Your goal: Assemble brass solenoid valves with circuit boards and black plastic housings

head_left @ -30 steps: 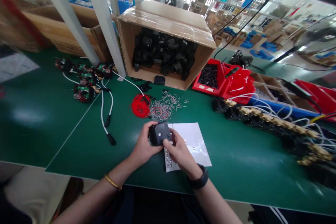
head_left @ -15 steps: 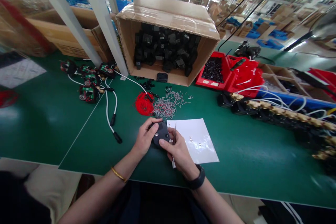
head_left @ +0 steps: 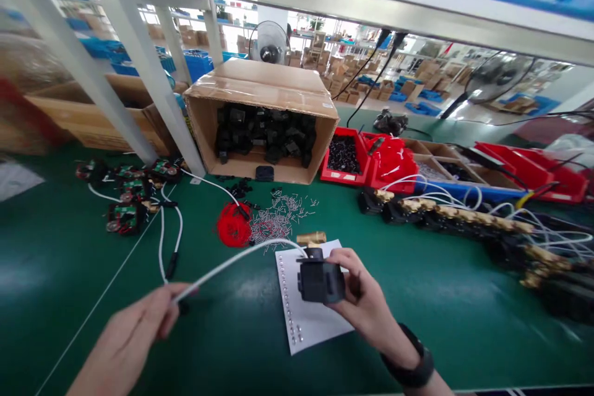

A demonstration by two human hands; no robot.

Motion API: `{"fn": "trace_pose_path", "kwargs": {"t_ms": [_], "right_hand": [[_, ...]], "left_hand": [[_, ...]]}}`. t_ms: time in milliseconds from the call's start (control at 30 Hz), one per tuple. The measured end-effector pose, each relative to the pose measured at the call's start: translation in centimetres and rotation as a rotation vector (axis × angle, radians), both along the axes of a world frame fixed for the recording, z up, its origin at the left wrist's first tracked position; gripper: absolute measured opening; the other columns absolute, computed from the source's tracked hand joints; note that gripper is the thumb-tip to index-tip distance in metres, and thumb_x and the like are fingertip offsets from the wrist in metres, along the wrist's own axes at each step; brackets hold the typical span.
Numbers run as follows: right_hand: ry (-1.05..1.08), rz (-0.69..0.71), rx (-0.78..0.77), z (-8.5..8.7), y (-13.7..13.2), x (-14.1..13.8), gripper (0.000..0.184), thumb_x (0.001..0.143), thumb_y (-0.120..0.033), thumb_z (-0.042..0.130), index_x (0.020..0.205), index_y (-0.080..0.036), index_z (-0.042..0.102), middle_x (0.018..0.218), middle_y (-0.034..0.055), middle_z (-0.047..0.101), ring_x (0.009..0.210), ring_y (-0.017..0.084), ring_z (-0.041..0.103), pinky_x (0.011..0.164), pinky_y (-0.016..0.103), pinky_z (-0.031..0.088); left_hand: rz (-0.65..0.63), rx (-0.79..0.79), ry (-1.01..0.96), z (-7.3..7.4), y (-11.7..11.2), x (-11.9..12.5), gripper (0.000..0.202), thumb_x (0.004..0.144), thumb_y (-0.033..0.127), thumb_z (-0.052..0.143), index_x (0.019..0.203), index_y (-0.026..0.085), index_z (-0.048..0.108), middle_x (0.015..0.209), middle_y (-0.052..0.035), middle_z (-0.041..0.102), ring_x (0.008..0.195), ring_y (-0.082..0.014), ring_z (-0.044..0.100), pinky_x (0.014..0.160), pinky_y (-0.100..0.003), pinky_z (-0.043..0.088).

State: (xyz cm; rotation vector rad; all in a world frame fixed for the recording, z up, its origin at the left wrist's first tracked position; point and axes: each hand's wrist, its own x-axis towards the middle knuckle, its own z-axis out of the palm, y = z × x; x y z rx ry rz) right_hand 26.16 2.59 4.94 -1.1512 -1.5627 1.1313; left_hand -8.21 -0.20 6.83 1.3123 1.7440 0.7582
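Note:
My right hand (head_left: 366,306) grips a small black plastic housing (head_left: 321,280) above a white sheet (head_left: 306,322) dotted with small metal pieces. A white cable (head_left: 223,268) runs from the housing's top to my left hand (head_left: 127,337), whose fingers pinch it at the lower left. A brass fitting (head_left: 311,238) lies just beyond the housing. A black watch is on my right wrist.
An open cardboard box (head_left: 264,96) of black housings lies on its side at the back. Red wire coil (head_left: 233,229) and loose metal pins (head_left: 278,216) lie before it. Circuit boards with cables (head_left: 132,198) sit left; red bins (head_left: 352,158) and a row of finished assemblies (head_left: 464,219) right.
Both hands held the black housing together over the sheet; now the left hand has drawn away to the lower left holding a white cable. The view has tilted upward.

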Motion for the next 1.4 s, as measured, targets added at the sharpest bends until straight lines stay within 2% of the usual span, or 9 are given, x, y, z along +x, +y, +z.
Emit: {"fn": "trace_pose_path", "kwargs": {"t_ms": [133, 300, 467, 567, 733, 967, 1167, 1300, 1400], "right_hand": [[-0.609, 0.038, 0.462, -3.6, 0.7, -0.6, 0.037, 0.085, -0.013, 0.046, 0.116, -0.028, 0.058, 0.109, 0.0116, 0.058, 0.079, 0.022, 0.060, 0.061, 0.033, 0.051], [-0.899, 0.240, 0.637, -4.9, -1.4, -0.7, 0.044, 0.087, -0.004, 0.037, 0.125, -0.023, 0.051, 0.109, 0.0146, 0.063, 0.073, 0.020, 0.063, 0.056, 0.029, 0.050], [-0.725, 0.111, 0.459, -3.2, -0.4, 1.6, 0.030, 0.090, -0.013, 0.040, 0.112, -0.023, 0.058, 0.105, 0.0101, 0.065, 0.079, 0.020, 0.064, 0.063, 0.029, 0.050], [-0.666, -0.240, 0.079, -2.4, 5.9, 2.2, 0.015, 0.088, -0.019, 0.048, 0.089, -0.021, 0.063, 0.083, 0.0053, 0.067, 0.076, 0.019, 0.064, 0.068, 0.028, 0.048], [-0.755, -0.298, -0.009, -2.7, 14.8, 1.1, 0.010, 0.075, -0.015, 0.064, 0.084, -0.018, 0.062, 0.082, 0.0055, 0.065, 0.080, 0.022, 0.062, 0.068, 0.029, 0.042], [-0.758, -0.212, 0.032, -4.5, 15.9, -0.2, 0.011, 0.078, -0.007, 0.052, 0.075, -0.016, 0.056, 0.084, 0.0092, 0.059, 0.076, 0.021, 0.059, 0.066, 0.029, 0.038], [-0.510, -0.149, -0.041, -3.2, 11.9, 0.6, 0.012, 0.083, -0.027, 0.046, 0.088, -0.018, 0.052, 0.066, -0.0015, 0.049, 0.057, 0.015, 0.049, 0.053, 0.025, 0.037], [0.083, -0.033, -0.433, -3.1, 6.4, 0.5, 0.022, 0.076, -0.038, 0.050, 0.087, -0.019, 0.051, 0.051, -0.0108, 0.024, 0.039, 0.008, 0.021, 0.038, 0.021, 0.018], [0.193, -0.008, -0.561, -3.6, 4.0, 0.1, 0.020, 0.074, -0.037, 0.053, 0.082, -0.019, 0.050, 0.049, -0.0116, 0.022, 0.038, 0.007, 0.017, 0.037, 0.020, 0.014]], "left_hand": [[0.037, 0.459, 0.614, 2.3, 5.3, 0.0, 0.045, 0.087, 0.047, 0.031, 0.093, 0.020, 0.066, 0.082, -0.0097, 0.067, 0.074, -0.0261, 0.062, 0.059, -0.035, 0.047], [-0.138, 0.445, 0.522, 1.8, 10.4, 1.1, 0.044, 0.091, 0.042, 0.023, 0.099, 0.021, 0.061, 0.071, -0.0026, 0.065, 0.064, -0.0195, 0.062, 0.060, -0.029, 0.046], [-0.390, 0.270, 0.615, 2.3, 13.7, 3.4, 0.032, 0.087, 0.037, 0.035, 0.092, 0.022, 0.064, 0.091, -0.0060, 0.069, 0.083, -0.0247, 0.064, 0.072, -0.035, 0.047], [-0.576, 0.318, 0.613, 2.5, 16.6, 8.5, 0.021, 0.085, 0.027, 0.044, 0.086, 0.022, 0.064, 0.096, -0.0069, 0.068, 0.093, -0.0249, 0.061, 0.083, -0.039, 0.044], [-0.650, 0.198, 0.625, 0.4, 19.8, 16.1, 0.024, 0.084, 0.031, 0.058, 0.102, 0.014, 0.059, 0.103, -0.0069, 0.062, 0.093, -0.0199, 0.060, 0.082, -0.040, 0.049], [-0.538, 0.115, 0.503, -2.5, 19.4, 16.7, 0.029, 0.087, 0.031, 0.054, 0.111, 0.016, 0.055, 0.112, -0.0082, 0.058, 0.096, -0.0195, 0.059, 0.081, -0.040, 0.051], [-0.329, 0.275, 0.134, -0.5, 18.9, 14.7, 0.017, 0.085, 0.029, 0.057, 0.090, 0.013, 0.060, 0.090, -0.0042, 0.062, 0.083, -0.0155, 0.059, 0.075, -0.034, 0.050], [-0.108, 0.335, -0.195, 0.7, 14.9, 12.1, 0.023, 0.092, 0.030, 0.038, 0.089, 0.015, 0.055, 0.068, 0.0012, 0.053, 0.055, -0.0078, 0.050, 0.053, -0.020, 0.042], [0.012, 0.275, -0.393, 0.0, 9.5, 10.2, 0.021, 0.090, 0.029, 0.040, 0.089, 0.013, 0.054, 0.058, 0.0055, 0.043, 0.046, -0.0052, 0.042, 0.045, -0.016, 0.035]]}}
